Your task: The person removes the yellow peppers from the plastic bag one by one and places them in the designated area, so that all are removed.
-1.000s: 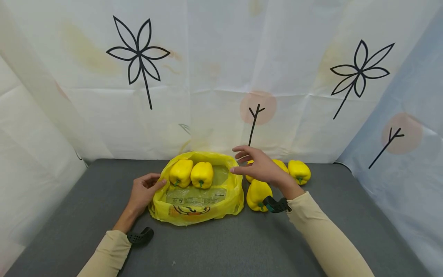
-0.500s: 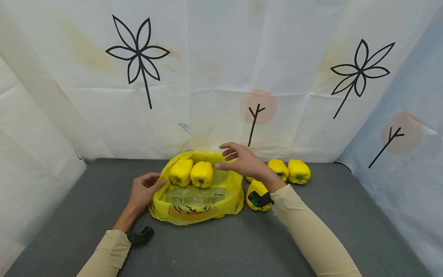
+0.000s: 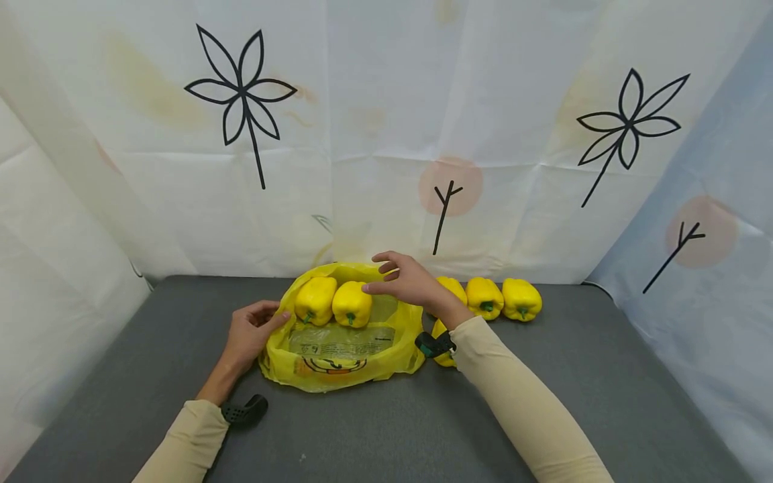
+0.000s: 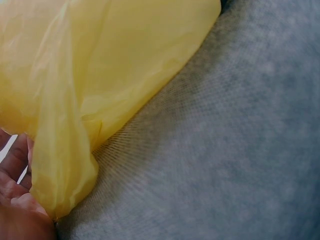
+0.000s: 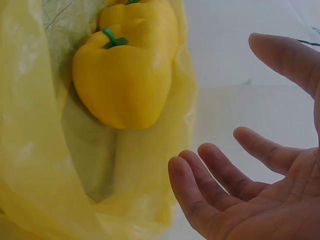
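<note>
A yellow plastic bag lies wide-mouthed on the dark grey table. Two yellow bell peppers sit side by side inside it, green stems facing the person. My left hand pinches the bag's left rim between thumb and fingers; in the left wrist view the film bunches by the palm. Over the bag's right side hovers my right hand, fingers spread and holding nothing. The right wrist view shows its fingers apart from the bagged pepper.
To the right of the bag stand several more yellow bell peppers, among them one at the row's end and a nearer one partly hidden by the right wrist. White printed cloth walls rise behind and beside the grey table.
My right hand has moved left, from the bag's right rim to over its opening, uncovering peppers in the back row. The left hand, bag and bagged peppers have stayed put.
</note>
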A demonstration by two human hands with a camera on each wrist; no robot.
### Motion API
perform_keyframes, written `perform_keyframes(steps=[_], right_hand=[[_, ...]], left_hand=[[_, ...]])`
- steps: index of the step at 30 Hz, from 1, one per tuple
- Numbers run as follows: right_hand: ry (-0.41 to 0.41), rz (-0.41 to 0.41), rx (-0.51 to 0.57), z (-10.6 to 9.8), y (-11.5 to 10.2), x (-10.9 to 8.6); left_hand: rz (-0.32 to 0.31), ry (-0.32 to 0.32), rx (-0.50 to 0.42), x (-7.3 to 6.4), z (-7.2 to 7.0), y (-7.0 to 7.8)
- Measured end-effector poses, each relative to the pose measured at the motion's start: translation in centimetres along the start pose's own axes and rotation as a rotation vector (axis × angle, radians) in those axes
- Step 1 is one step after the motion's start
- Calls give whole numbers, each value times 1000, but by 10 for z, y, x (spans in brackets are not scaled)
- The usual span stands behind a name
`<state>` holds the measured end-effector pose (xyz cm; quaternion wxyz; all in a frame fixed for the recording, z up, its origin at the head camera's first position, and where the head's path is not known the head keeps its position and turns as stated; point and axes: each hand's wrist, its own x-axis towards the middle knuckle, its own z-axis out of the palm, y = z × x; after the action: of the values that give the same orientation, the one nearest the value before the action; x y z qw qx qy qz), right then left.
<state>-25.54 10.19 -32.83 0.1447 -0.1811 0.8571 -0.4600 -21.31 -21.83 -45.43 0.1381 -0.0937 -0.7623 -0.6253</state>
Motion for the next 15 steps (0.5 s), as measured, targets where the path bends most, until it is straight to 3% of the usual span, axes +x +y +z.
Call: perform_keyframes(steps=[15], right_hand=[[-55, 63, 72, 20, 6, 21]], left_hand=[[-12, 0, 23, 1, -1, -1]])
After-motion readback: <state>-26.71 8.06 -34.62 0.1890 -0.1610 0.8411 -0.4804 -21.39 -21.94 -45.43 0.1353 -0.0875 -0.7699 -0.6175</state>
